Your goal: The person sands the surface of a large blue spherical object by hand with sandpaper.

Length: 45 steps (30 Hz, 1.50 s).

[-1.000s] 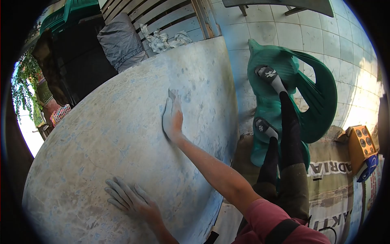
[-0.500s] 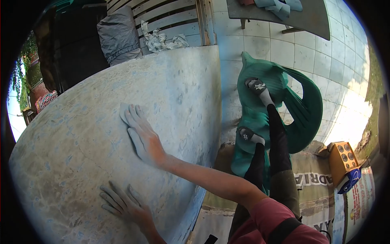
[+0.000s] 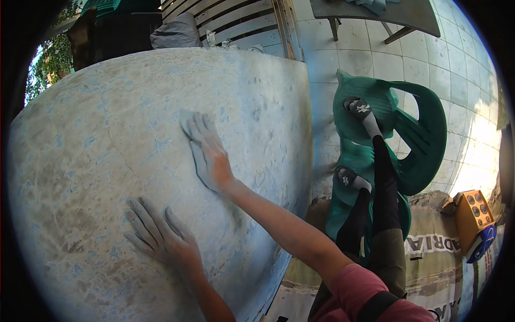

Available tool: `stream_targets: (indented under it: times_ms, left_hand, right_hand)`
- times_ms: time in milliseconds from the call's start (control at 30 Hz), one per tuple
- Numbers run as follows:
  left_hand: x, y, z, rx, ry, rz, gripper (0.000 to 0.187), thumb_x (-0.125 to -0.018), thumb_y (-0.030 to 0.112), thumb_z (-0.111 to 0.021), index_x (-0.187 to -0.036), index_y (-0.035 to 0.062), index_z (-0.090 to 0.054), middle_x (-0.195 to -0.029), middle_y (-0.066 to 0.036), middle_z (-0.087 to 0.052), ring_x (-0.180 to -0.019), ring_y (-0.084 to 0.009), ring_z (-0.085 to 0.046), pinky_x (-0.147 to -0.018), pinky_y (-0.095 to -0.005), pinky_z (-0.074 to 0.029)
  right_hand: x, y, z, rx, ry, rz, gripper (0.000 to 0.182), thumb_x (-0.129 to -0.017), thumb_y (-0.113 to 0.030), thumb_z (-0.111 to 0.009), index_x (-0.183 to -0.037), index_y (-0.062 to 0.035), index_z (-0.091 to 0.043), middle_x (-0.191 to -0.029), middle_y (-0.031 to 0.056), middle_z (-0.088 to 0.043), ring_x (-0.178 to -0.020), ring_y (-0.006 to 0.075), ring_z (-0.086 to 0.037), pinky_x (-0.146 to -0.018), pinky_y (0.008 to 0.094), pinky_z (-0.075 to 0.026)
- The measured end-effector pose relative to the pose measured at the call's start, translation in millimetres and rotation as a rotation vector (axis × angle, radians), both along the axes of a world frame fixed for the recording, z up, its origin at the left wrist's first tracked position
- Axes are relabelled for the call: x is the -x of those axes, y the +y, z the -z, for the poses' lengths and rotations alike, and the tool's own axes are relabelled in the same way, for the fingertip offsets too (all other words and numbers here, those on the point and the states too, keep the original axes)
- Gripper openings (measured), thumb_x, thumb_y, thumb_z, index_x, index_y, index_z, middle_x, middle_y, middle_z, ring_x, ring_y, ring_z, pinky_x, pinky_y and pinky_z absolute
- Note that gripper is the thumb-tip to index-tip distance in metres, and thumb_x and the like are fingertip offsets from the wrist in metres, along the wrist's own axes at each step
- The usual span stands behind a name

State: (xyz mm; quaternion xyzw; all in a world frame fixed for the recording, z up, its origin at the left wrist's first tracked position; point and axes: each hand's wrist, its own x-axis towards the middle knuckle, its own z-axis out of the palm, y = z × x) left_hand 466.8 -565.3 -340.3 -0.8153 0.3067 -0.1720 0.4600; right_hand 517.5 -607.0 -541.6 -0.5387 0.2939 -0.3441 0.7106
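A big curved shell [image 3: 161, 96], dusty white with pale blue patches and scratches, fills the left half of the view. My right hand [image 3: 212, 155] presses flat on it over a thin grey sheet of sandpaper [image 3: 187, 116]. The sheet's edge shows past the fingertips; the rest is hidden under the hand. Lower and to the left, my left hand [image 3: 166, 239] rests palm down on the shell, fingers spread and holding nothing. Grey dust coats both hands.
My feet, in dark slides, stand on green plastic chairs [image 3: 426, 134] right of the shell. Behind are a slatted wooden frame [image 3: 236, 24], a grey covered bundle [image 3: 176, 33] and a low table [image 3: 397, 15]. A speaker box [image 3: 475, 212] sits at right, near a printed tarp [image 3: 434, 268].
The view has shifted, so the shell and both hands appear higher and the chairs farther right. Both hands remain on the shell, the right one still over the sandpaper.
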Motion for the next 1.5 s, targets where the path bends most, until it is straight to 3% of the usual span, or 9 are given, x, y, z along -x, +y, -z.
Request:
stream_targets:
  times_ms: [133, 367, 500, 733, 933, 1100, 1167, 1200, 1500]
  left_hand:
    - [-4, 9, 9, -0.024, -0.02, 0.043, 0.058, -0.104, 0.028, -0.056, -0.156, 0.0084, -0.039, -0.163, -0.008, -0.039, -0.151, -0.0254, -0.034, -0.124, -0.0522, -0.022]
    - [4, 23, 19, 0.252, 0.046, 0.086, 0.053, -0.104, 0.029, -0.056, -0.152, 0.0076, -0.046, -0.156, -0.009, -0.048, -0.145, -0.0271, -0.044, -0.123, -0.0526, -0.021]
    - [4, 22, 20, 0.161, 0.052, 0.088, 0.051, -0.104, 0.028, -0.056, -0.151, 0.0072, -0.048, -0.156, -0.009, -0.049, -0.146, -0.0271, -0.044, -0.123, -0.0524, -0.02]
    - [4, 14, 26, 0.177, 0.068, 0.032, 0.053, -0.103, 0.028, -0.057, -0.151, 0.0065, -0.048, -0.156, -0.01, -0.049, -0.147, -0.0285, -0.041, -0.124, -0.0553, -0.017]
    - [8, 20, 20, 0.178, 0.113, 0.028, 0.054, -0.104, 0.027, -0.057, -0.152, 0.0054, -0.046, -0.157, -0.012, -0.046, -0.148, -0.0307, -0.04, -0.123, -0.0574, -0.016]
    - [12, 19, 20, 0.185, 0.125, 0.003, 0.055, -0.104, 0.026, -0.057, -0.153, 0.0048, -0.044, -0.159, -0.013, -0.044, -0.149, -0.0314, -0.038, -0.123, -0.0575, -0.016]
    - [10, 17, 19, 0.123, 0.112, -0.034, 0.057, -0.104, 0.028, -0.056, -0.155, 0.0059, -0.042, -0.161, -0.011, -0.041, -0.15, -0.029, -0.036, -0.124, -0.0549, -0.018]
    - [10, 19, 19, 0.128, 0.116, -0.024, 0.057, -0.104, 0.028, -0.056, -0.155, 0.0059, -0.042, -0.161, -0.011, -0.041, -0.15, -0.029, -0.036, -0.124, -0.0549, -0.018]
    - [13, 15, 16, 0.378, 0.147, 0.07, 0.055, -0.107, 0.021, -0.05, -0.156, 0.0008, -0.035, -0.164, -0.017, -0.034, -0.152, -0.034, -0.031, -0.124, -0.0552, -0.02]
  right_hand:
    - [1, -13, 40, -0.605, 0.226, -0.103, 0.051, -0.111, -0.028, -0.036, -0.156, -0.0054, -0.037, -0.166, 0.0157, -0.027, -0.154, 0.0375, -0.021, -0.125, 0.0417, -0.023]
    - [14, -1, -33, 0.081, -0.259, -0.174, 0.05, -0.106, -0.015, -0.046, -0.156, -0.0147, -0.041, -0.166, 0.0101, -0.03, -0.155, 0.0363, -0.02, -0.124, 0.0517, -0.025]
    - [4, -18, 33, -0.946, 0.1, -0.148, 0.049, -0.109, -0.022, -0.038, -0.153, 0.0002, -0.041, -0.163, 0.0182, -0.034, -0.15, 0.0366, -0.032, -0.122, 0.0413, -0.029]
    - [43, 7, -46, 0.096, -0.2, -0.299, 0.049, -0.106, -0.015, -0.044, -0.154, -0.0055, -0.041, -0.163, 0.0183, -0.033, -0.152, 0.0378, -0.027, -0.122, 0.0455, -0.03]
    - [9, -19, 35, -0.644, 0.274, -0.199, 0.052, -0.103, -0.007, -0.046, -0.155, -0.0132, -0.043, -0.164, 0.0099, -0.034, -0.153, 0.0346, -0.027, -0.123, 0.0465, -0.029]
    - [31, -4, -6, -0.067, -0.033, -0.275, 0.048, -0.107, -0.016, -0.039, -0.154, -0.0023, -0.04, -0.162, 0.0211, -0.035, -0.149, 0.0373, -0.034, -0.123, 0.0428, -0.029]
    - [8, 3, 42, -0.716, 0.419, -0.072, 0.049, -0.109, -0.025, -0.038, -0.151, 0.0, -0.044, -0.153, 0.0227, -0.048, -0.14, 0.0349, -0.049, -0.114, 0.0392, -0.04]
    - [4, 8, 71, -0.823, 0.429, -0.174, 0.049, -0.109, -0.023, -0.039, -0.155, -0.0063, -0.041, -0.164, 0.0137, -0.035, -0.151, 0.0333, -0.031, -0.117, 0.0405, -0.038]
    - [24, -12, -26, 0.0, -0.039, -0.183, 0.047, -0.106, -0.014, -0.047, -0.153, -0.0077, -0.045, -0.162, 0.0147, -0.036, -0.152, 0.0368, -0.029, -0.121, 0.0455, -0.032]
